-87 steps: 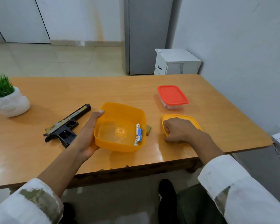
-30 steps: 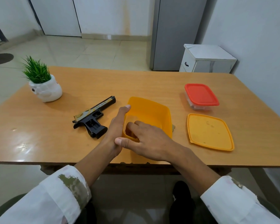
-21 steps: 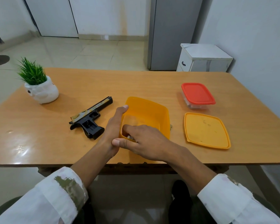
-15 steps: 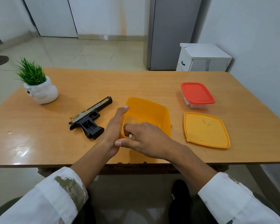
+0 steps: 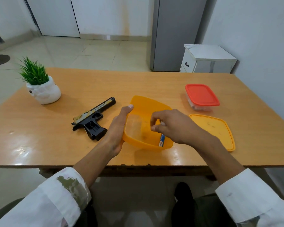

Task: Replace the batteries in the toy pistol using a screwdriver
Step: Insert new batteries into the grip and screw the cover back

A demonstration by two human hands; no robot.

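A black and gold toy pistol (image 5: 93,118) lies on its side on the wooden table (image 5: 39,136), left of an open orange container (image 5: 143,102). My left hand (image 5: 116,128) holds the container's left wall, thumb up along the rim, and the container sits tilted. Just above the container's inside hovers my right hand (image 5: 174,125), fingers curled and thumb pinched to the fingertips. A blue and white battery (image 5: 162,141) sticks out from under that hand, near the container's front right wall. No screwdriver is in view.
The orange lid (image 5: 215,128) lies flat to the right of the container. A clear box with a red lid (image 5: 201,95) stands behind it. A small plant in a white pot (image 5: 43,90) sits at the far left. A white cabinet (image 5: 206,59) stands beyond the table.
My right hand has risen out of the bottom of the container with its fingers pinched, and a battery now shows under it. My left hand has stayed on the container's side.
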